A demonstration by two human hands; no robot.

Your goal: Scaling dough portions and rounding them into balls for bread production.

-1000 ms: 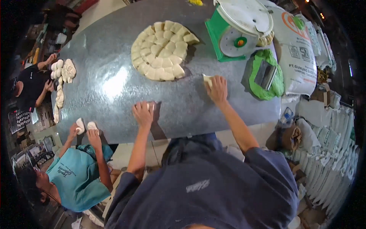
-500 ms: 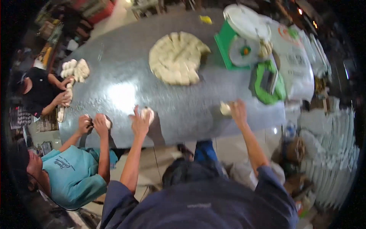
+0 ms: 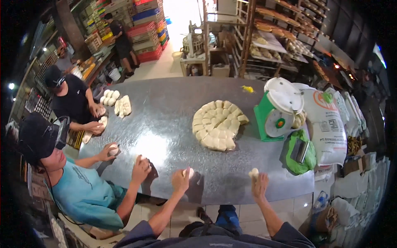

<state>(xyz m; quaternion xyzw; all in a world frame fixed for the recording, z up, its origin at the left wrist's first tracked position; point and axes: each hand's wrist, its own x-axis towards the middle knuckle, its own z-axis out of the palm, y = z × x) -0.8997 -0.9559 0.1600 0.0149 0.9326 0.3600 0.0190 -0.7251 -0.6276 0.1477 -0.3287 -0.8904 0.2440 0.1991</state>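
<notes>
Two bare hands at the near side of a metal-topped table (image 3: 165, 91), head view. The left hand (image 3: 180, 181) is curled around the left dough piece (image 3: 190, 173), which shows along the hand's right side. The right hand (image 3: 260, 186) holds the right dough piece (image 3: 254, 172) in a narrow grip of bent fingers; the dough protrudes beyond the fingertips and slightly leftward. Both pieces therefore lie on the inner sides of the hands, facing one another across the grey tabletop and well apart. Each is partly covered, so its long axis cannot be told. Principal relation: the segmented dough round (image 3: 217, 124) lies farther from the person than either hand, sideways between the two, and touches neither; neither hand is clearly the nearer to it. Its outline is roughly circular, without a plain long axis, one corner jutting toward the dial scale (image 3: 278, 120). The scale and the metal dough scraper (image 3: 303, 153), which rests on green plastic (image 3: 296, 166), are nearer the right hand. To the left, a co-worker in a turquoise shirt (image 3: 84, 188) handles further dough, nearer the left hand
</notes>
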